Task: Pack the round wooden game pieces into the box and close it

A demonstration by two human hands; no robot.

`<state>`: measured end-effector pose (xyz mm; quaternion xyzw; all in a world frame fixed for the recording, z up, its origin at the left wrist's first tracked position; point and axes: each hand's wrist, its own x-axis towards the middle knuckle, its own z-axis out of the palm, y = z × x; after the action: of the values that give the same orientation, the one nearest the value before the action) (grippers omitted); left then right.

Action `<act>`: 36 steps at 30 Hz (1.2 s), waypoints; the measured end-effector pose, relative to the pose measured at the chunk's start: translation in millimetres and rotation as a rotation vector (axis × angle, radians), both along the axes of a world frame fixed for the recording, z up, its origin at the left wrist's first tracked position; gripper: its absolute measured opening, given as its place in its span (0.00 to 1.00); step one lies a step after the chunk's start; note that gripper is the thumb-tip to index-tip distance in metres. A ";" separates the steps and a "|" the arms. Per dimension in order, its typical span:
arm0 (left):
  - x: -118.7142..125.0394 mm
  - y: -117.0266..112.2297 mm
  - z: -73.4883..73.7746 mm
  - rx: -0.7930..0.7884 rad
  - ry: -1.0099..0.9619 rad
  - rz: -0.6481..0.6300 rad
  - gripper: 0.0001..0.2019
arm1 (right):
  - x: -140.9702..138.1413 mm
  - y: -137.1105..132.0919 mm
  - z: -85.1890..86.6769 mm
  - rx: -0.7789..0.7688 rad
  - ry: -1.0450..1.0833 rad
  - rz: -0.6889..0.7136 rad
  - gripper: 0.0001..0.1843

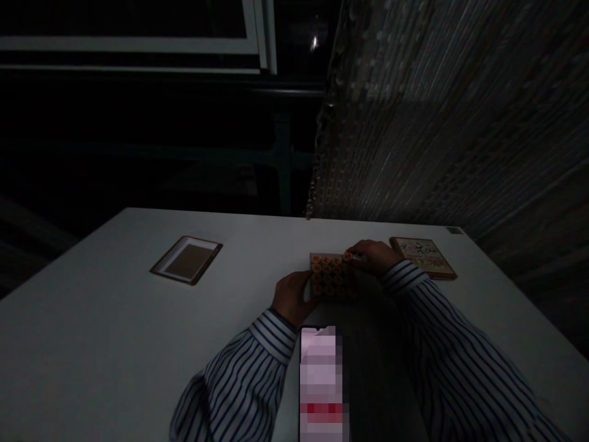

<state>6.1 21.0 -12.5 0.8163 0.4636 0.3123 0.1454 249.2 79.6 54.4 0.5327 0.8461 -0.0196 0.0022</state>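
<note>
So there's a small box (334,297) of round wooden game pieces, red characters on at least some, sitting on a white table (101,331) in a pretty dark room. The person's right hand (373,256) is at the box's far right corner, thumb and finger pinching one piece (348,256). The left hand (294,298) is on the box's left side, thumb and fingers parted and touching its edge; can't tell if that's an actual grip. Both striped sleeves (251,368) come in from the near side. Just nearer than the box there's a lit phone (317,368), screen blurred out. Well left of the box lies a flat brown-rimmed frame (193,261); to its right, a patterned panel (426,256). Beyond the box, off right, hangs a string curtain (391,123).
</note>
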 end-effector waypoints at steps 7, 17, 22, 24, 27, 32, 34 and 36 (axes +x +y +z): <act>0.2 -0.1 -1.3 0.005 -0.003 0.010 0.25 | 0.5 0.5 -3.0 -0.035 -0.002 -0.005 0.18; 0.2 -0.1 0.7 -0.003 0.015 0.004 0.23 | 2.0 4.6 -6.6 -0.056 -0.018 0.028 0.19; -0.1 0.1 -1.6 -0.013 0.015 0.009 0.24 | 1.4 5.8 -8.5 -0.056 -0.041 0.016 0.19; -0.2 0.1 -2.0 -0.014 0.005 0.007 0.24 | 0.8 5.7 -8.3 -0.059 -0.050 0.003 0.19; -0.1 -0.3 -0.9 -0.017 -0.001 0.010 0.24 | 1.0 5.8 -8.1 -0.065 -0.049 0.004 0.19; 0.1 -0.8 0.8 -0.021 0.010 0.004 0.24 | 3.3 6.7 -9.7 -0.071 -0.046 0.018 0.19; 0.1 -0.7 0.4 -0.019 0.017 0.009 0.24 | 3.7 6.7 -10.3 -0.071 -0.046 0.013 0.19; 0.1 -0.7 0.1 -0.017 0.022 0.008 0.24 | 3.8 6.3 -10.5 -0.067 -0.039 0.006 0.19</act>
<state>6.2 20.3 -12.3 0.8165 0.4712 0.3002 0.1458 253.0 85.9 43.8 0.5302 0.8462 -0.0376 0.0367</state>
